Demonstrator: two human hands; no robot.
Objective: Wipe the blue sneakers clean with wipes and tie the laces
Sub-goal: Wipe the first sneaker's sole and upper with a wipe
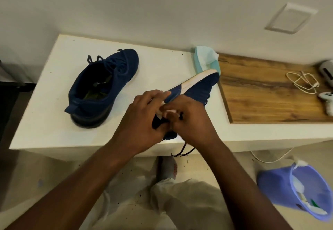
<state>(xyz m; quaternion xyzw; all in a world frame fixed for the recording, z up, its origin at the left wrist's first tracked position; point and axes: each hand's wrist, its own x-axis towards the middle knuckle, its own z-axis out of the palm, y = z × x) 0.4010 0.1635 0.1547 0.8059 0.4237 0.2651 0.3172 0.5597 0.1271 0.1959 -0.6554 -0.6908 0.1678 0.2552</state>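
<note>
The held sneaker [196, 87] lies on its side at the near edge of the white table [54, 103], heel toward the person, toe pointing far-right w/ the white sole turned up. A white wipe [163, 109] shows between the hands at the heel end. Laces [183, 151] dangle loose over the table edge.

Step in hand looks like wiping the sole/heel area. To do it well: pin the shoe w/ one hand so it can't roll, fold the wipe to a fresh face, and work along the white sole strip from heel to toe, then the knit sides. Keep the hanging laces out of the wipe's path; tie them after.

Left hand [144, 114] is curled, fingers closed over the heel and the wipe's upper edge. Right hand [189, 116] is also curled tight, fingertips pinching at the wipe and shoe collar; which hand really carries the wipe, can't tell.

The other sneaker [102, 85] stands upright far-left on the table, apart from the hands, laces not visibly tied. A pale green face mask [207, 58] sits just beyond the held shoe's toe. A blue bin [281, 188] w/ used wipes sits on the floor, near-right.
</note>
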